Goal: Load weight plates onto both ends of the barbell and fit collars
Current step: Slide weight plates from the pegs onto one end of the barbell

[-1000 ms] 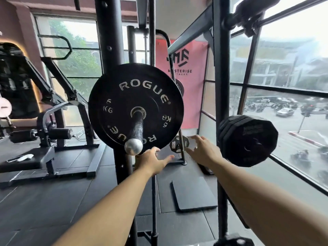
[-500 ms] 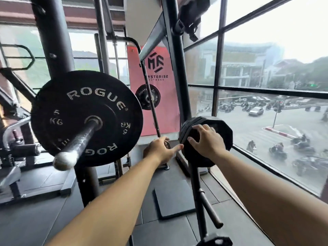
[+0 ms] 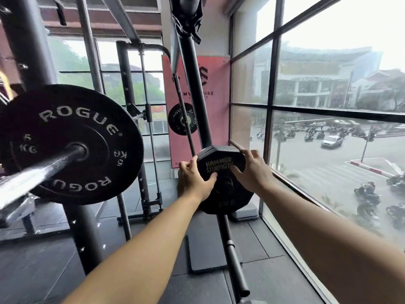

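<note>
Plate, only reached for before, is gripped by curled fingers of left hand and right hand — lift-off toward barbell judged imminent.

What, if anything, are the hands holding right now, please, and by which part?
The Hammer Strength plate: the left hand grips its left edge, the right hand its upper right edge.

Black polygonal Hammer Strength plate upright between fingers of left hand and right hand; Rogue plate on barbell, well left.
</note>
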